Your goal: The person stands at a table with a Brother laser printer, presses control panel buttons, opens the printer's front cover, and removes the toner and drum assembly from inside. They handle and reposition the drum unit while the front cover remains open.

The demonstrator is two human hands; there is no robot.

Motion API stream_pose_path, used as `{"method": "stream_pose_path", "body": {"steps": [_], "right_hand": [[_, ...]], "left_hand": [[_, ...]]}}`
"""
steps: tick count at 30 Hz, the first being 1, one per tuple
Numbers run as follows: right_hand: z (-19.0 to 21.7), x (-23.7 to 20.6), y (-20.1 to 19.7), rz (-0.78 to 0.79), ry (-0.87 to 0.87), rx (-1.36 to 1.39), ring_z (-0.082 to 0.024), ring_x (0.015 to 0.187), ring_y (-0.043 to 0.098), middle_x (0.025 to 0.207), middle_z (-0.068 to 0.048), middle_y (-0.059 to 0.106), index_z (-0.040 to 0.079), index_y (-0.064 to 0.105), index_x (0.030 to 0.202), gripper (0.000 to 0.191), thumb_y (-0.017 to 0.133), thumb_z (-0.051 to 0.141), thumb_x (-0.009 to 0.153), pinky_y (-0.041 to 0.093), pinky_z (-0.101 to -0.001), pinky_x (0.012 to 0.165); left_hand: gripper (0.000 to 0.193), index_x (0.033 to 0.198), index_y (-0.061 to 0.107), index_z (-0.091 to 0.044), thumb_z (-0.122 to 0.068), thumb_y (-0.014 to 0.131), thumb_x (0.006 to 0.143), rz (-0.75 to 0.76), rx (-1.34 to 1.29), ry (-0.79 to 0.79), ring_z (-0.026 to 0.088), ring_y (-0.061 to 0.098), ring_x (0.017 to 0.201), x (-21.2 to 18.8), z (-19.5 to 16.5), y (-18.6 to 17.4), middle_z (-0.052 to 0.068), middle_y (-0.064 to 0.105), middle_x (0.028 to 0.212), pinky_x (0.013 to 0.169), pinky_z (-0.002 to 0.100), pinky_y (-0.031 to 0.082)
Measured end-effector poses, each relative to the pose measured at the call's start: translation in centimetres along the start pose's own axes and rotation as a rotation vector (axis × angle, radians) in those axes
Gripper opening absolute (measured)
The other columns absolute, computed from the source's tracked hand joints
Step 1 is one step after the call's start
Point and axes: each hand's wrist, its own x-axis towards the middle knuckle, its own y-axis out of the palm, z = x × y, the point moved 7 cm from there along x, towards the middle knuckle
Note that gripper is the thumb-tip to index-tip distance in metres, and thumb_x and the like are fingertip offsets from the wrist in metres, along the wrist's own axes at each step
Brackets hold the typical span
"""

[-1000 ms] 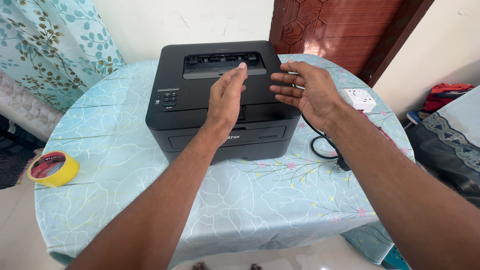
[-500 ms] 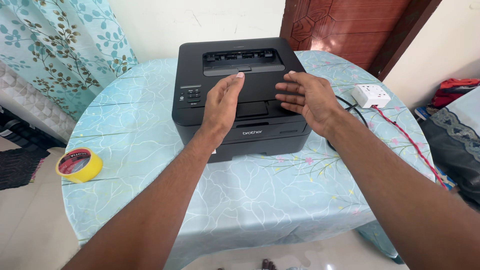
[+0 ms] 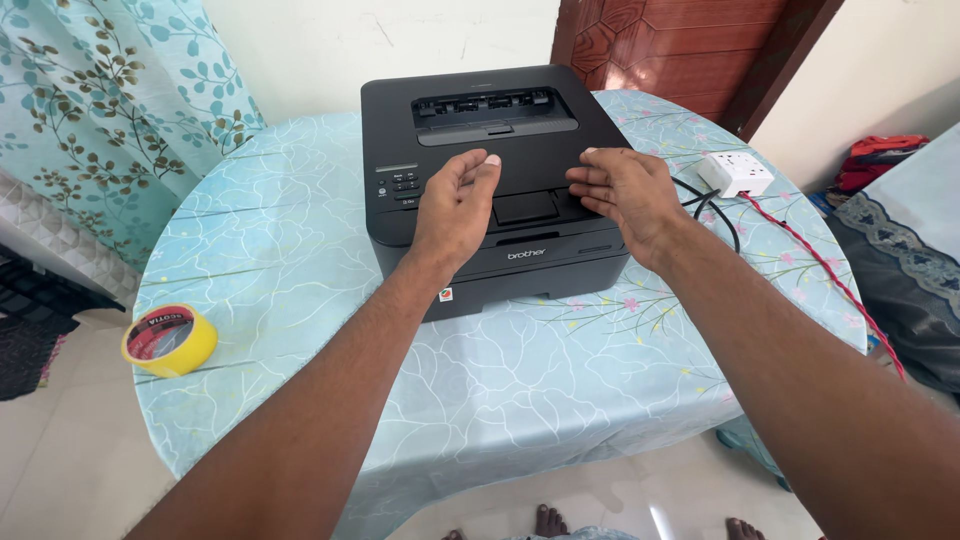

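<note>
A black laser printer (image 3: 470, 120) stands on a round table covered with a light blue floral cloth (image 3: 300, 260). My left hand (image 3: 455, 205) hovers over the printer's front top, fingers curled loosely and apart, holding nothing. My right hand (image 3: 620, 190) is beside it over the printer's right front, fingers extended and apart, also empty. Both hands sit just above a small raised flap (image 3: 527, 207) on the printer's top; I cannot tell whether they touch it.
A yellow roll of tape (image 3: 168, 338) lies at the table's left edge. A white power strip (image 3: 735, 172) with a red cord (image 3: 830, 275) and black cable (image 3: 712, 205) sits at the right. A floral curtain (image 3: 110, 110) hangs left, a wooden door (image 3: 690, 45) behind.
Both hands have lifted slightly off the printer's front top and the fingers have spread; the view has shifted so the printer sits more central.
</note>
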Motion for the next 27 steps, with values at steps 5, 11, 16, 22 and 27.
{"method": "stream_pose_path", "body": {"steps": [5,11,16,22,27], "right_hand": [[-0.3,0.1,0.8,-0.045,-0.033,-0.061,-0.022,0.112,0.068,0.116,-0.014,0.071,-0.001,0.062,0.120,0.039,0.060,0.028,0.094,0.053,-0.0353,0.103],[-0.6,-0.2,1.5,-0.087,-0.083,-0.142,-0.016,0.106,0.069,0.108,-0.008,0.074,0.002,0.068,0.114,0.030,0.064,0.023,0.093,0.054,-0.0286,0.096],[0.2,-0.9,1.5,-0.050,-0.181,-0.237,-0.012,0.099,0.069,0.106,-0.006,0.075,0.003,0.069,0.115,0.028,0.066,0.019,0.092,0.055,-0.0256,0.088],[1.2,-0.4,-2.6,-0.138,-0.247,-0.237,-0.011,0.090,0.065,0.103,-0.008,0.074,0.002,0.070,0.116,0.033,0.075,0.017,0.087,0.051,-0.0265,0.077],[1.6,1.2,-6.9,-0.107,-0.317,-0.163,-0.011,0.097,0.068,0.108,-0.007,0.074,0.001,0.068,0.119,0.037,0.077,0.016,0.086,0.054,-0.0245,0.085]], "left_hand": [[0.057,0.139,0.054,0.002,-0.037,0.059,0.098,0.003,0.036,0.146,0.020,0.070,0.116,0.2,0.0,-1.5,0.016,0.069,0.128,0.096,0.031,0.057],[0.054,0.140,0.055,-0.001,-0.032,0.063,0.097,0.035,0.202,0.201,0.030,0.064,0.125,-0.8,-0.4,-2.3,0.018,0.063,0.137,0.101,0.039,0.055],[0.051,0.136,0.060,-0.007,-0.029,0.069,0.091,0.007,0.388,0.223,0.032,0.062,0.126,-2.2,-1.2,-2.9,0.014,0.066,0.135,0.102,0.042,0.052],[0.048,0.127,0.067,-0.005,-0.028,0.077,0.085,-0.278,0.410,0.399,0.031,0.063,0.125,-2.8,-2.1,-5.0,0.016,0.068,0.130,0.110,0.041,0.046],[0.064,0.134,0.060,-0.001,-0.033,0.083,0.083,-0.448,0.459,0.369,0.034,0.056,0.133,-3.2,-0.7,-6.2,0.020,0.059,0.139,0.113,0.043,0.043]]}}
